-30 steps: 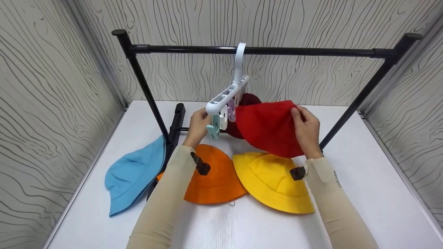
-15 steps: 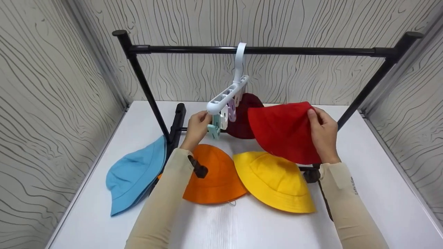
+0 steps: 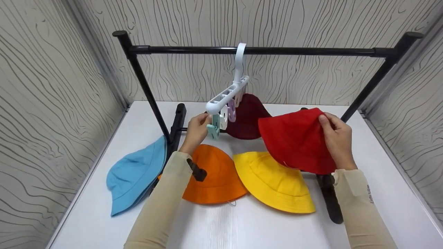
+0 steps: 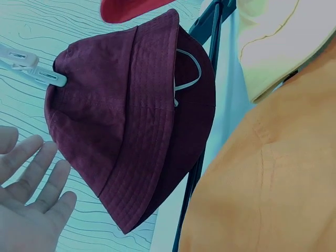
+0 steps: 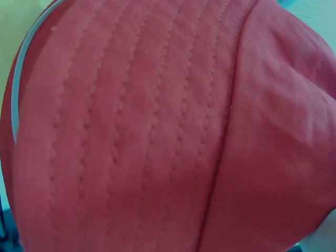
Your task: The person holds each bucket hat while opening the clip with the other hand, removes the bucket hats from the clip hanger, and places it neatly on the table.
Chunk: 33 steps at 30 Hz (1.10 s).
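My right hand (image 3: 340, 140) pinches the crown of a red bucket hat (image 3: 296, 140), thumb on the near side. Its brim hangs down to the left, over part of a yellow hat (image 3: 273, 176); the red cloth (image 5: 157, 126) fills most of the right wrist view. My left hand (image 3: 196, 133) is beside the near end of a white clip hanger (image 3: 225, 96), close to a teal clip (image 3: 213, 128). The left wrist view shows its fingers (image 4: 47, 186) spread and holding nothing, next to a maroon bucket hat (image 4: 110, 105) whose crown a pale clip (image 4: 50, 76) grips.
The hanger hooks over the crossbar (image 3: 304, 51) of a black rack. An orange hat (image 3: 218, 176) lies on the white table (image 3: 221, 228) beside the yellow one. At the left, a blue hat (image 3: 136, 174) leans on the rack's foot. Patterned walls (image 3: 294, 20) enclose the table.
My right hand has carried the red hat to the right and slightly down, away from the hanger, uncovering more of the maroon hat. The left hand has shifted slightly downward beside the hanger.
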Motion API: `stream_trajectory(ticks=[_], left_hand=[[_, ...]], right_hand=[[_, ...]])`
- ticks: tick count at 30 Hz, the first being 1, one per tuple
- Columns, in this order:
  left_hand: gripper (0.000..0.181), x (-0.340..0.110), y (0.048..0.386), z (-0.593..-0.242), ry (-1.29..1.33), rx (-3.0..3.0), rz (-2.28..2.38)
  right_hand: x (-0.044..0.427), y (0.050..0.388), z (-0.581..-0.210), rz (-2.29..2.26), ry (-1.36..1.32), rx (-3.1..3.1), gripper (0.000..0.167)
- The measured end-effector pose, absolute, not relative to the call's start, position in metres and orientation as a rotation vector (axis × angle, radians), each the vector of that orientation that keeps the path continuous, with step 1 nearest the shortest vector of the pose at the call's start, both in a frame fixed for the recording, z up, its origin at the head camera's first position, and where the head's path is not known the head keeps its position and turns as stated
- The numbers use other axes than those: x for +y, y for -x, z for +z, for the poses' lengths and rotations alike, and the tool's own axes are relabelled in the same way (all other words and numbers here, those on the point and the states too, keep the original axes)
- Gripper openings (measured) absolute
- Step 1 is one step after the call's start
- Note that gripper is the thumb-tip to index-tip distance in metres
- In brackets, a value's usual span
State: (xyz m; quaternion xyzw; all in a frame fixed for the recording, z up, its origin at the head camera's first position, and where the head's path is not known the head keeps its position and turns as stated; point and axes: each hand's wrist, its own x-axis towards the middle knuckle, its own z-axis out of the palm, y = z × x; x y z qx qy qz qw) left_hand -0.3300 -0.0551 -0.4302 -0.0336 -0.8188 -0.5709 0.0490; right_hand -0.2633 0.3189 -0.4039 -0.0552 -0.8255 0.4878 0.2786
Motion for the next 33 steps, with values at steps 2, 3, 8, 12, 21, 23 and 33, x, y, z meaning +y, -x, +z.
stream_trajectory(ticks=[2,3,8,12,21,23,33], left_hand=[[0.032,-0.055,0.330,-0.431,0.096,-2.498,-1.722],[0.032,-0.056,0.330,-0.432,0.093,-2.498,-1.721],[0.033,-0.057,0.328,-0.434,0.056,-2.504,-1.738],[0.034,-0.056,0.326,-0.436,0.032,-2.527,-1.738],[0.034,-0.056,0.323,-0.438,0.006,-2.556,-1.762],[0.034,-0.056,0.323,-0.438,0.007,-2.558,-1.761],[0.033,-0.060,0.323,-0.444,0.089,-2.528,-1.688]], right_hand=[[0.323,0.262,-0.404,1.307,0.140,-2.209,0.030],[0.324,0.261,-0.404,1.306,0.137,-2.207,0.029],[0.333,0.255,-0.404,1.301,0.156,-2.228,0.028],[0.338,0.251,-0.405,1.283,0.187,-2.259,0.030],[0.351,0.245,-0.409,1.266,0.263,-2.270,0.034],[0.355,0.244,-0.410,1.249,0.294,-2.292,0.035],[0.375,0.240,-0.422,1.246,0.384,-2.317,0.038]])
